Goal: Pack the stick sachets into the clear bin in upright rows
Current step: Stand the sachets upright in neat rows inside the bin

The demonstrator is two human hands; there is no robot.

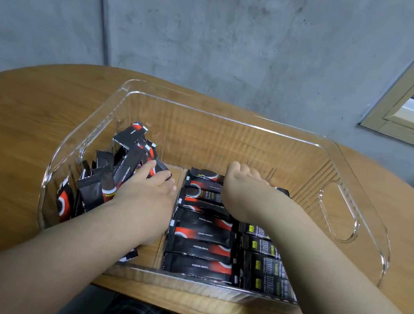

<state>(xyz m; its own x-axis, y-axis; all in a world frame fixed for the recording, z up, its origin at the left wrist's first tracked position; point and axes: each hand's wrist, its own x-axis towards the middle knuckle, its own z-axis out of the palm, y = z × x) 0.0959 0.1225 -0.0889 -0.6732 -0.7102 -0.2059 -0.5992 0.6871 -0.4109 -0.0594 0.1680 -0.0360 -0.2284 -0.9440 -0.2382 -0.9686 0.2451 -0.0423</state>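
Both hands inside the clear bin [338, 214] on the wooden desk [9, 151]. Left hand [149, 191] at about 9 o'clock of the bin floor, fingers [163, 175] pressed against the loose heap of black-and-red stick sachets [116, 166] — thumb and fingers seemingly closing on one stick, though not clearly enough to tell a firm pinch from a push. Heap tilted and jumbled against the left wall, long axes leaning up toward 11 to 1 o'clock. Right hand [238, 189] at 1 o'clock, curled over the far end of the laid row of sachets [204, 233]; fingertips hidden behind the knuckles, so cannot tell whether clamped or merely resting. Packed rows running 12 to 6 o'clock, each stick's long axis lying 3 to 9. Yellow-printed sachets [261, 264] forming a second row just beside, at 4 o'clock. Left hand nearer the loose heap — likely the one to feed the next stick across to 3 o'clock.
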